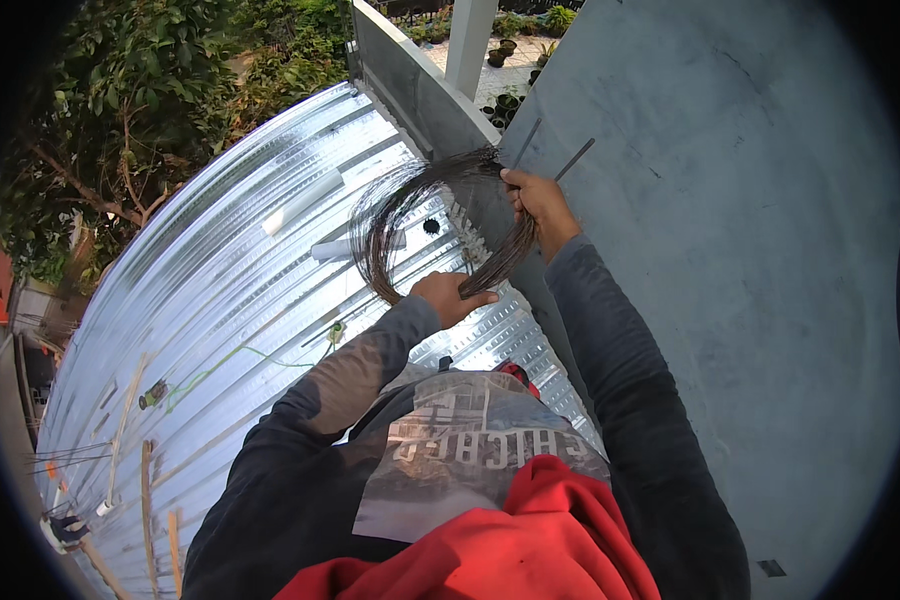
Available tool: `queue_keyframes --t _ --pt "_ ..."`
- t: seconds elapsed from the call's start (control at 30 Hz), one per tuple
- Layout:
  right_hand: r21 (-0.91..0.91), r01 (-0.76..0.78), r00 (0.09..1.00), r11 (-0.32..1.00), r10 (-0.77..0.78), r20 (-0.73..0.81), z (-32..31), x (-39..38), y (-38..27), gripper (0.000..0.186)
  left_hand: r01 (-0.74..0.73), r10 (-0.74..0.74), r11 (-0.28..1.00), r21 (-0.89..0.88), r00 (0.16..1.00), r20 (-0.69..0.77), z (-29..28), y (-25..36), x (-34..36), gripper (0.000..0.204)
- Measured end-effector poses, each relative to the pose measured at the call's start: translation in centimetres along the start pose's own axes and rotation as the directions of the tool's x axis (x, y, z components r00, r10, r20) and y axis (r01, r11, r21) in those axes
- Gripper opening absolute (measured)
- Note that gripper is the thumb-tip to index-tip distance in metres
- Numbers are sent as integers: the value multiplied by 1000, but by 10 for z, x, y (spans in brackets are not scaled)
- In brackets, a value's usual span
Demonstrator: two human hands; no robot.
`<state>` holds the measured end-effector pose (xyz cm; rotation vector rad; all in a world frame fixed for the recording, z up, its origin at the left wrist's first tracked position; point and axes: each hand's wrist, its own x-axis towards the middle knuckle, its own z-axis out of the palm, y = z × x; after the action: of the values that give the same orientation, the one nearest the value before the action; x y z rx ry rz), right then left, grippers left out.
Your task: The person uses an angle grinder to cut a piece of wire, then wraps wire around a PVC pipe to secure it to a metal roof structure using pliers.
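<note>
A loose coil of thin dark wire hangs over the metal roof, held up between my two hands. My left hand grips its lower end, thumb laid across the bundled strands. At the upper right, my right hand is closed around the other side of the loop, beside the grey wall. On the far left of the ring the strands fan out loosely. A thin grey rod shows just beyond my right hand; whether it is fixed to the wall cannot be told.
Ribbed shiny roofing slopes below, with white offcuts, a green cord and wood strips on it. A hammer-like tool lies lower left. The smooth grey wall rises close on my right. Trees stand beyond the roof's edge.
</note>
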<state>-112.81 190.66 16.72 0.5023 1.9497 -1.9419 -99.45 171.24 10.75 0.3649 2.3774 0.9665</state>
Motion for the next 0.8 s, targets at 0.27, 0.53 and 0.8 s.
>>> queue_keyframes --t 0.27,0.53,0.8 --pt "32 91 993 995 -88 -76 -13 -7 116 37 193 -186 981 -29 967 172 57 -7 -35 90" --pt "140 -478 878 867 469 92 -13 -83 215 55 55 -151 883 465 973 173 26 -44 -88 79" --pt "-391 719 695 574 -605 390 -24 -118 101 77 -137 139 985 -106 990 16 -122 -48 -71 86"
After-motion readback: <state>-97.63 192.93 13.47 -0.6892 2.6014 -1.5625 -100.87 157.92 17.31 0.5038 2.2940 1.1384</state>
